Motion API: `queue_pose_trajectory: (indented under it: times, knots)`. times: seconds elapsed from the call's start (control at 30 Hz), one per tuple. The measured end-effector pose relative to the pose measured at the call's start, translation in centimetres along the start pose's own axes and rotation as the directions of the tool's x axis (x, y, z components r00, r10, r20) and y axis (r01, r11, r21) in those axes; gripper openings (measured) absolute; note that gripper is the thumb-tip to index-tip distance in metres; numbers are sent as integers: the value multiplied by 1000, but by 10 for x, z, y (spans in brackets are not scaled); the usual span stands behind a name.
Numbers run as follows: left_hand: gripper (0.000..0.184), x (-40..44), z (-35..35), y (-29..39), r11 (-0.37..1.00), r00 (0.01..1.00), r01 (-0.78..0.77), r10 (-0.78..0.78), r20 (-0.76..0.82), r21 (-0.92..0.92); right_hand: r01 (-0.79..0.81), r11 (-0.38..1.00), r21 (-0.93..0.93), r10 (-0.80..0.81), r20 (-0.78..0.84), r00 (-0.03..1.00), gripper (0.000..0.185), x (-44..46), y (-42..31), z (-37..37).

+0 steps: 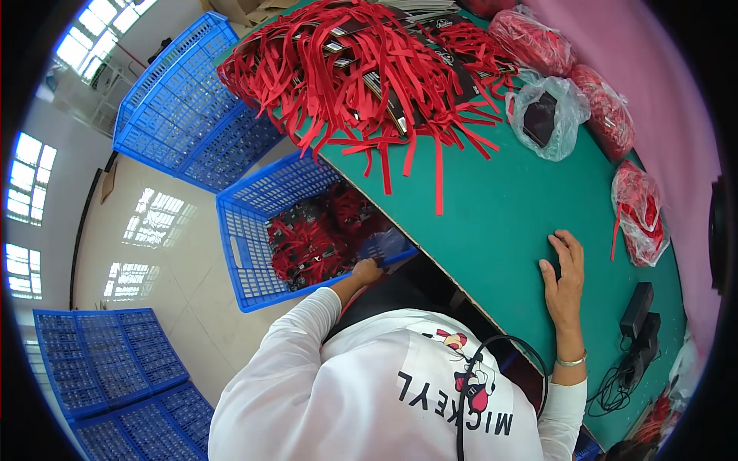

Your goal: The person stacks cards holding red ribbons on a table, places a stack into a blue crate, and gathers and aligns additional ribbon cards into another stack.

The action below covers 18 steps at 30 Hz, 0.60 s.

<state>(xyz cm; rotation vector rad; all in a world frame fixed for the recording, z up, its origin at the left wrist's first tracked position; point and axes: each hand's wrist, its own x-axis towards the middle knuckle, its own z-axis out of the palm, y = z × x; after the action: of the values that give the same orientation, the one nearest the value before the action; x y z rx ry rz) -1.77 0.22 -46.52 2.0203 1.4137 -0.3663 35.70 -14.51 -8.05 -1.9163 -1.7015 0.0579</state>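
My left hand (367, 270) is closed over the near rim of a blue plastic basket (247, 270), its fingertips partly hidden. Inside the basket lie dark cards with red ribbons (307, 244) and a piece of clear plastic (383, 244) close to that hand. On the green table (477, 203), my right hand (565, 278) rests with its fingers apart and holds nothing. A large tangled heap of red ribbons with black cards (361, 73) covers the table's far left part.
Clear bags of red ribbons (530, 40) line the table's far side. An open plastic bag (547, 115) holds something dark. A black adapter (636, 310) and cables lie at right. Stacked blue crates (188, 100) stand at upper left, more crates (108, 361) at lower left.
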Motion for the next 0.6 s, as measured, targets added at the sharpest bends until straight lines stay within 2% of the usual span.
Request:
queue_pose_trajectory:
  times: [0.07,0.17,0.47,0.6]
  knots:
    - [66,-6,-1,4,999,996,34,-34,81,8,-10,1000,-7,10,3,1000,39,0,-1,0]
    - [68,3,28,-8,991,989,-123,118,91,55,-20,1000,-3,20,10,1000,38,1,-3,0]
    - [68,-11,15,-7,984,973,-174,165,159,43,-23,1000,-8,23,3,1000,36,0,-1,0]
    - [65,-5,42,-26,968,967,-251,252,31,-21,-14,1000,9,14,-3,1000,35,0,-2,-1]
